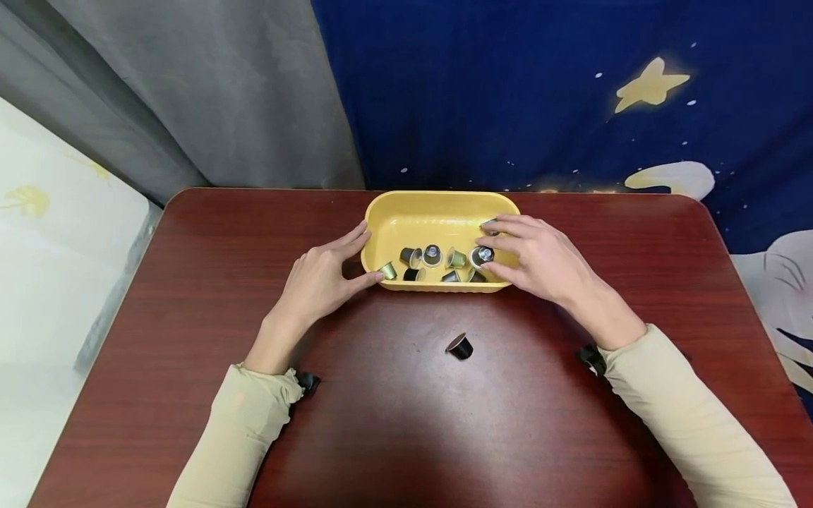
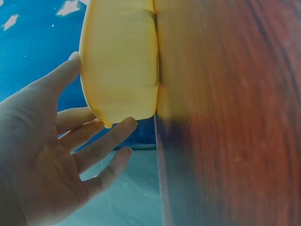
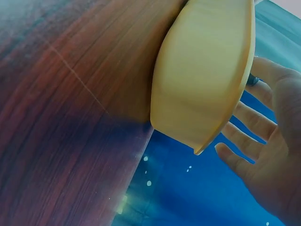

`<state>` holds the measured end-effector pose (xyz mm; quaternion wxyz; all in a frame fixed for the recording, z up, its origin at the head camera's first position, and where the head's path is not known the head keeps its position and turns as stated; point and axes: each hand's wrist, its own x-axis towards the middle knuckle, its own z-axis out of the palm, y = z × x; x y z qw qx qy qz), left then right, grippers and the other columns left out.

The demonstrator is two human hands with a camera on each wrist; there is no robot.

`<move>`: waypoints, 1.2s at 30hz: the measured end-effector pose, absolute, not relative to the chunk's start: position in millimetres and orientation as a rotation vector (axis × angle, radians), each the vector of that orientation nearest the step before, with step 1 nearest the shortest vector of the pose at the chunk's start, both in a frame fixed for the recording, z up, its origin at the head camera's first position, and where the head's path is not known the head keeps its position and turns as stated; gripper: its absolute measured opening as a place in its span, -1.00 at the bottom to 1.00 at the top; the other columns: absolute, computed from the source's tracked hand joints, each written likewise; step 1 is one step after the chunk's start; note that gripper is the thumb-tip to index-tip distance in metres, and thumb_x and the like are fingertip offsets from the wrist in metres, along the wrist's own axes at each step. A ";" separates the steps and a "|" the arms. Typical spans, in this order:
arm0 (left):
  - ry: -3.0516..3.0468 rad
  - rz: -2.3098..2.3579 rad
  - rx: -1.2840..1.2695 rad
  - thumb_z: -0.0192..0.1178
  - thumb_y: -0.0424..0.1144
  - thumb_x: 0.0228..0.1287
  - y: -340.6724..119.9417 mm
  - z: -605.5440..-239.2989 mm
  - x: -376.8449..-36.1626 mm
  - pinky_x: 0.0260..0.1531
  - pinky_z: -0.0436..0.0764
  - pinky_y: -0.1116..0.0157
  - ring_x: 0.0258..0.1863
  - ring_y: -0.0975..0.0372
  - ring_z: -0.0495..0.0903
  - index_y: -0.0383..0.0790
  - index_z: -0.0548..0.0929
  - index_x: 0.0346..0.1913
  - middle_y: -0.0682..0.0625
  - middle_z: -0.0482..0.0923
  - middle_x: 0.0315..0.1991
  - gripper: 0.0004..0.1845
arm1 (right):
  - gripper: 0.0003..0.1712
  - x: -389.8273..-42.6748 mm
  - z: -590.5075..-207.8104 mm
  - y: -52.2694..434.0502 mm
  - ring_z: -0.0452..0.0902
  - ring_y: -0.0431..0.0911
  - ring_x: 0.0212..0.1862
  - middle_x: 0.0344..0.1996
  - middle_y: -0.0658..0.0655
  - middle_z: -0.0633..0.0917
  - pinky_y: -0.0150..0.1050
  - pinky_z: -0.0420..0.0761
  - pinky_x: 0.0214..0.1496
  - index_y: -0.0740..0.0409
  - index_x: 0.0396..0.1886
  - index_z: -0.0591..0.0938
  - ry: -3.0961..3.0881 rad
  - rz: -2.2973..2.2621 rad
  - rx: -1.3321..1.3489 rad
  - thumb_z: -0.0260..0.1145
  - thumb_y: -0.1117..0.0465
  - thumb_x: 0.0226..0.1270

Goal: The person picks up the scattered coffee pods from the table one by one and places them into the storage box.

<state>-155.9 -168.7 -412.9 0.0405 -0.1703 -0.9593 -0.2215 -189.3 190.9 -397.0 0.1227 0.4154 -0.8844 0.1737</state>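
Note:
A yellow plastic tub [image 1: 413,201] sits at the table's far edge, with several coffee capsules in it, among them a green one [image 1: 456,259] and a silver-topped one [image 1: 432,255]. My left hand [image 1: 320,282] holds the tub's left end, thumb on the front rim and fingers along the outer wall. Over the tub's right end, my right hand [image 1: 546,257] pinches a dark coffee capsule [image 1: 484,255] between thumb and fingers. That capsule [image 3: 252,80] shows partly past the rim in the right wrist view. Another black coffee capsule [image 1: 460,346] lies on its side on the table.
The reddish-brown wooden table [image 1: 394,437] carries the tub. Behind it hang a grey curtain [image 1: 267,92] and a blue curtain with stars [image 1: 495,92]. A pale panel [image 1: 57,233] stands to the left.

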 end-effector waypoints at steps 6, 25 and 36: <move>-2.927 -0.692 -0.523 0.31 0.32 0.14 -168.7 -413.8 -155.6 -0.22 0.60 -0.02 0.15 0.02 0.59 0.02 0.45 0.42 0.27 0.27 0.45 -0.17 | -0.56 -195.2 -399.2 187.9 0.49 0.15 0.25 0.12 0.21 0.67 0.10 0.34 0.33 0.13 0.06 0.74 -2.597 0.482 1.195 0.46 0.06 0.20; -2.928 -0.707 -0.540 0.29 0.32 0.17 -167.2 -411.5 -156.9 -0.21 0.60 -0.05 0.17 0.02 0.58 0.00 0.43 0.43 0.24 0.27 0.46 -0.18 | -0.55 -205.0 -408.8 186.8 0.48 0.14 0.26 0.13 0.22 0.66 0.15 0.25 0.37 0.08 0.07 0.74 -2.652 0.415 1.163 0.45 0.00 0.21; -2.930 -0.701 -0.532 0.30 0.31 0.16 -168.5 -412.7 -155.4 -0.21 0.59 -0.04 0.17 0.02 0.58 0.00 0.44 0.43 0.25 0.27 0.46 -0.18 | -0.55 -205.4 -409.2 179.4 0.49 0.10 0.25 0.12 0.16 0.67 0.16 0.20 0.36 0.05 0.07 0.74 -2.744 0.445 1.083 0.48 0.00 0.20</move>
